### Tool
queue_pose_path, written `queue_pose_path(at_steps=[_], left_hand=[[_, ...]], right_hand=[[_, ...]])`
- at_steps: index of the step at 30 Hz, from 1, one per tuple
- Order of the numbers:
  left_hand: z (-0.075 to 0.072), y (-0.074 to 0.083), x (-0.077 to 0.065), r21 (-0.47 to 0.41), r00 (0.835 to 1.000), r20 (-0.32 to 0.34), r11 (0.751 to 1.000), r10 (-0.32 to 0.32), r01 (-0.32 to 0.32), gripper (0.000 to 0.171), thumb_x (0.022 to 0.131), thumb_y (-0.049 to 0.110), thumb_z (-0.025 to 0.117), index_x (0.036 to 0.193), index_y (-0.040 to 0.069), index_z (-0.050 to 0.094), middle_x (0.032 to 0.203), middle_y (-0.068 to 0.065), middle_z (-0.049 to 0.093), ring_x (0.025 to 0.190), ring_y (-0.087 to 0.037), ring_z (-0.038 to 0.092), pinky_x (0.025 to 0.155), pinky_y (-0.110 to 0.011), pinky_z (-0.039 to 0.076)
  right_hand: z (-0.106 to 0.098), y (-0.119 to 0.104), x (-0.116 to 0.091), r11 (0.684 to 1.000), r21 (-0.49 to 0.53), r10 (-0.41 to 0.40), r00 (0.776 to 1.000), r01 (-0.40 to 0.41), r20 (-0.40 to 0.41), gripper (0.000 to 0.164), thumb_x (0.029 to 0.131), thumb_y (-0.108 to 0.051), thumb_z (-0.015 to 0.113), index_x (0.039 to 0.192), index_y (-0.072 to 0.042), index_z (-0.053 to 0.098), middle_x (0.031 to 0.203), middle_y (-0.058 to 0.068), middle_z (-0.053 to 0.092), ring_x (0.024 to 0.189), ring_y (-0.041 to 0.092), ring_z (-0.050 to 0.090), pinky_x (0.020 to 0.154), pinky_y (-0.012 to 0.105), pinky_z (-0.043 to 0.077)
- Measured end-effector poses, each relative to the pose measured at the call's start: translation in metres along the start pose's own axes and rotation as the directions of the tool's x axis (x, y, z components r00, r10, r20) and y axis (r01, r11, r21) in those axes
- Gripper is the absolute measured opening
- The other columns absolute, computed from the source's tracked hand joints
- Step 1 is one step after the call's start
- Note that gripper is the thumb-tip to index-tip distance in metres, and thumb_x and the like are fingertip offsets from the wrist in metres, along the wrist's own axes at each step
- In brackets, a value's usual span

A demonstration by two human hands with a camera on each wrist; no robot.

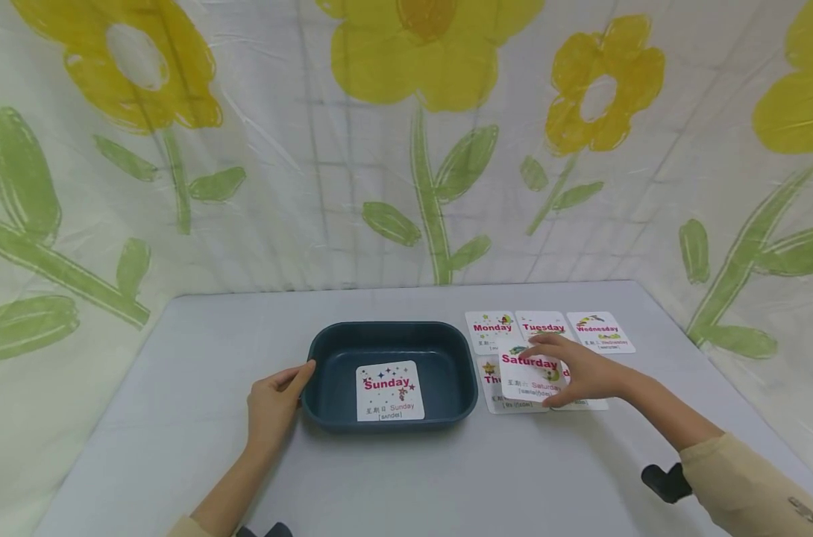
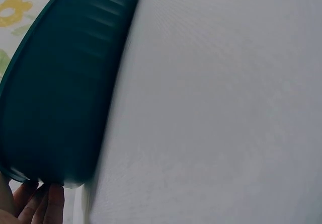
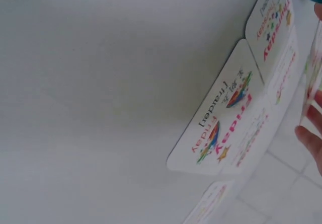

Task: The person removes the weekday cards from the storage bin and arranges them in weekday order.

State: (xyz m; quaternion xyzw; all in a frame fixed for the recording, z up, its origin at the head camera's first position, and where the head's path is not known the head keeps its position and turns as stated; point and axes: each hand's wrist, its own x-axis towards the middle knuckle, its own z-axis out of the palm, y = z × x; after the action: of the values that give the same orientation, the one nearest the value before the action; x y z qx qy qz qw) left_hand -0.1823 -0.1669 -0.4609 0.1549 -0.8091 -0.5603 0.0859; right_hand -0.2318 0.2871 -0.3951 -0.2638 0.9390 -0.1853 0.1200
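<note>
My left hand (image 1: pixel 275 403) grips the left end of a dark teal plastic tray (image 1: pixel 447 384), thumb at the rim and fingers against the outer wall, as the left wrist view also shows. Inside the tray a Sunday card (image 1: pixel 389 391) lies face up. With thumb and fingers, my right hand (image 1: pixel 584 369) holds a Saturday card (image 1: pixel 530 384) by its edges. That card is raised over the other cards and partly covers the Thursday card (image 1: pixel 492 384). In the right wrist view, the Friday card (image 3: pixel 221 118) lies below the hand, beside the Thursday card.
Monday (image 1: pixel 490 328), Tuesday (image 1: pixel 541 322) and Wednesday (image 1: pixel 601 332) cards lie in a back row, right of the tray. All stands on a white-covered table (image 1: pixel 212 373). Behind its far edge hangs a flower-printed curtain (image 1: pixel 279 224).
</note>
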Motion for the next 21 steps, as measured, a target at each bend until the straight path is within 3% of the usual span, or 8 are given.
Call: queue_pose_path(at_steps=[16,21], left_hand=[[0.001,0.000,0.001,-0.004,1.000,-0.005,1.000,-0.005,0.005,0.047,0.083,0.046,0.064,0.103,0.004,0.070,0.102,-0.013,0.069,0.083,-0.012,0.066,0.061,-0.014,0.051],[0.000,0.000,0.000,-0.004,1.000,-0.005,1.000,-0.004,0.004,0.049,0.082,0.048,0.064,0.104,0.005,0.070,0.102,-0.013,0.069,0.082,-0.008,0.066,0.061,-0.014,0.051]], right_hand=[[-0.004,0.039,-0.022,0.997,-0.030,0.071,0.997,-0.071,-0.003,0.068,0.062,-0.031,0.084,0.123,-0.017,0.056,0.139,0.021,0.038,0.124,0.049,0.033,0.091,0.064,0.036],[-0.008,0.049,-0.028,0.996,-0.030,0.079,0.997,-0.079,-0.005,0.068,0.062,-0.031,0.084,0.123,-0.015,0.056,0.137,0.024,0.039,0.122,0.050,0.033,0.090,0.065,0.036]])
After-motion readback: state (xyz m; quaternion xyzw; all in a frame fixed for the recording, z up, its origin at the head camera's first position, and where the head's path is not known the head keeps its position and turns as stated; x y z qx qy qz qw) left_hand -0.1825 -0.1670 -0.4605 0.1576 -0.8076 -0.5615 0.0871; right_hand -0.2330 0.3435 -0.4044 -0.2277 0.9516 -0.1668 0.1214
